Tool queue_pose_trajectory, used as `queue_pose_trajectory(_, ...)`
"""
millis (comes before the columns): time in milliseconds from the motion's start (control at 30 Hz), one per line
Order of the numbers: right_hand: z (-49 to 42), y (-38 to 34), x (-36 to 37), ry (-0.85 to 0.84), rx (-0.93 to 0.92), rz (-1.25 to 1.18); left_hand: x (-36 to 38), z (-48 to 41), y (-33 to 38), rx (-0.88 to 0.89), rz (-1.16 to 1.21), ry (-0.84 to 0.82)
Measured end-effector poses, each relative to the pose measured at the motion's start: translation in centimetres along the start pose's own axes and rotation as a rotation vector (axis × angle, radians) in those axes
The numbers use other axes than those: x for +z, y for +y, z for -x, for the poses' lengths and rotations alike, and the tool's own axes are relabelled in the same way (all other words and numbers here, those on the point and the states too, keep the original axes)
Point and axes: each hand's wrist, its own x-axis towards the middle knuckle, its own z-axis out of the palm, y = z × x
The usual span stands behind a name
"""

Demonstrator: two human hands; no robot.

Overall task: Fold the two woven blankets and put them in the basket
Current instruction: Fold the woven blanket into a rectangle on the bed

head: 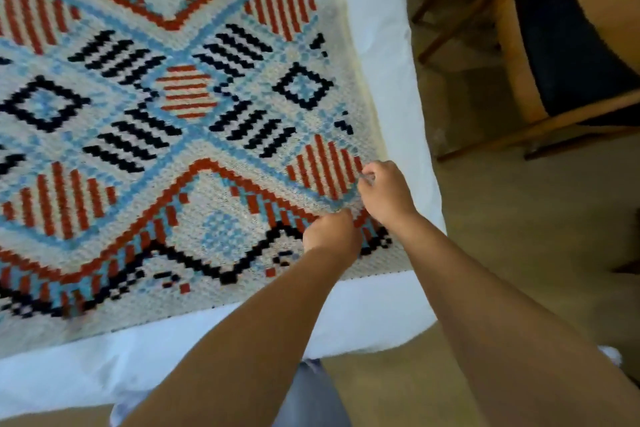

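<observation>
1. Nearest the camera, a fold of blue-grey garment (311, 392) shows between two bare forearms that reach forward over the edge of the surface.
2. A white sheet (363, 315) covers that surface. It forms a plain border along the near and right sides, and its corner hangs beside the right forearm.
3. On the sheet a cream woven blanket (180, 135) with red striped diamonds, light blue bands and black stepped lines lies spread flat and unfolded. It fills most of the view and runs out of it at the top and left.
4. The left hand (330, 232) sits knuckles-up near the blanket's near right corner, its fingers curled down and pinching the cloth.
5. The right hand (384, 191) lies just beside it, a little farther on and close to the blanket's right edge. Its fingers and thumb are curled and nip a small pinch of the weave. The two hands are almost touching.
6. Beyond the right edge of the sheet lies a tan floor (519, 218).
7. Farthest off, at the upper right, stands a wooden chair (512, 55) with a dark seat, well apart from the blanket.
</observation>
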Motion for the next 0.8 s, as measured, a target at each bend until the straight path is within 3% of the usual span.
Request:
queue_pose_trajectory(100, -3.2, 2.5, -0.7, 0.037, 0.019, 0.014, 2.1, -1.8, 3.6, -0.12, 0.118, 0.008)
queue_pose_trajectory(233, -6.0, 4.3, -0.9, -0.02, 0.057, -0.079, 4.0, -4.3, 7.5, -0.13, 0.089, -0.032)
queue_pose_trajectory(467, -7.9, 4.6, -1.2, -0.102, 0.09, -0.212, 5.5, -6.6, 9.3, -0.255, 0.007, -0.081)
queue_pose_trajectory(667, -8.5, 3.3, -1.0, -0.02, 0.021, -0.127, 6.1, -7.1, 9.0, -0.311, 0.069, -0.094)
queue_pose_trajectory(800, -8.4, 2.4, -0.8, -0.046, -0.021, -0.148, 5.1, -6.2, 7.4, -0.301, 0.352, -0.03)
